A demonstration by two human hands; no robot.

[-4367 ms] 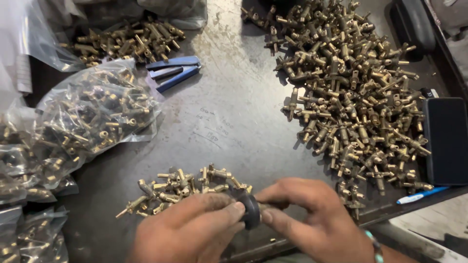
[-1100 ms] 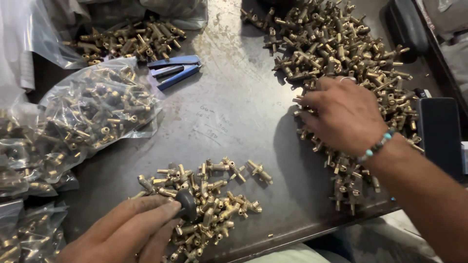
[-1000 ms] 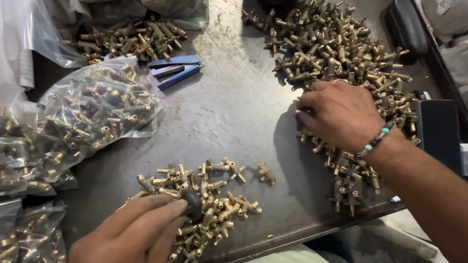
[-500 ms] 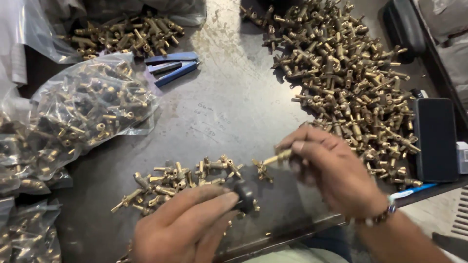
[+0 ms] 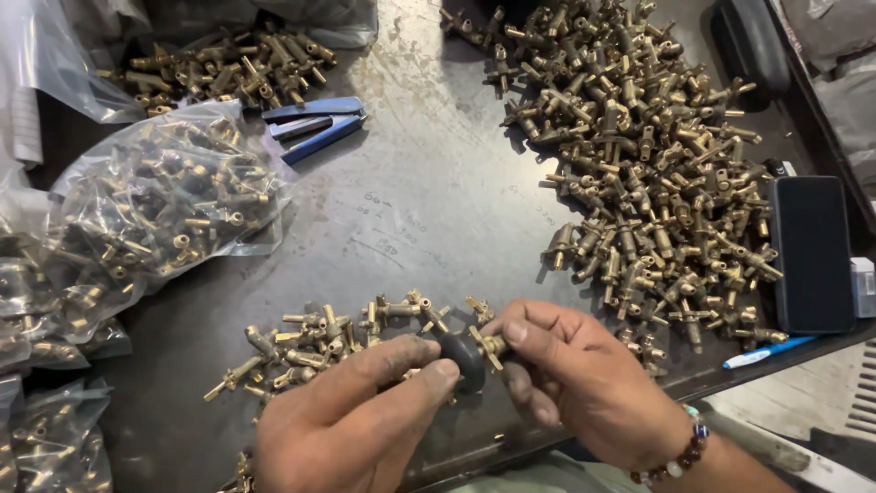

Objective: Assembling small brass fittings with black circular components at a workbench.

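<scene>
Just in front of the small heap of brass fittings [image 5: 338, 342], at the near edge of the dark metal table [image 5: 429, 201], the left hand [image 5: 351, 429] pinches a black round knob [image 5: 464, 358] between thumb and forefinger. The right hand [image 5: 584, 388] closes its fingertips on a single brass fitting [image 5: 491, 345] — the piece touches the knob. Beyond the small heap lie blue-handled pliers [image 5: 315, 128], to its left a clear bag of fittings [image 5: 160, 210], and to its right the big loose pile of fittings [image 5: 648, 183] — beside that, a dark phone [image 5: 810, 251].
</scene>
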